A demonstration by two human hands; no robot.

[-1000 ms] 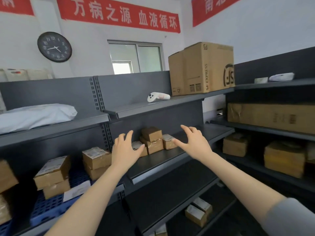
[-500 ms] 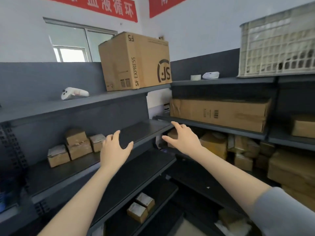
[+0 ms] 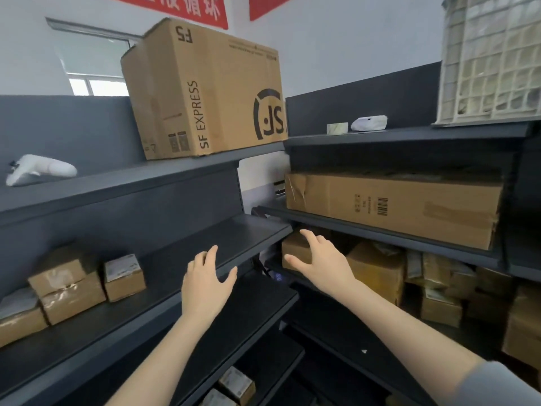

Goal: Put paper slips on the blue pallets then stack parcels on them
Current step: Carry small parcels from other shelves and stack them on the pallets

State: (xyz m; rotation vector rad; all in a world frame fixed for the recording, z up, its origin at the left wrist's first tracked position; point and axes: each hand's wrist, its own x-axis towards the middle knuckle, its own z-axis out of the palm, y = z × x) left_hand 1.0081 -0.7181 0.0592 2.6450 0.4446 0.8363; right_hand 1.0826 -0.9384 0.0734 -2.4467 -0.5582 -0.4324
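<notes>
Both my hands are raised in front of dark grey shelves, holding nothing. My left hand is spread open before the edge of the middle shelf. My right hand reaches with open fingers toward a small cardboard parcel in the corner under the right-hand shelf; contact is unclear. Several small parcels sit on the left shelf. More parcels are packed on the right lower shelf. No blue pallet or paper slip is in view.
A big SF Express carton stands on the top shelf, with a white controller to its left. A long flat carton fills the right shelf. A white plastic crate sits top right. Small boxes lie below.
My view has swung right, from the left shelves with the blue pallet to the corner. Both hands moved with it, and my right hand has come close to the corner parcel.
</notes>
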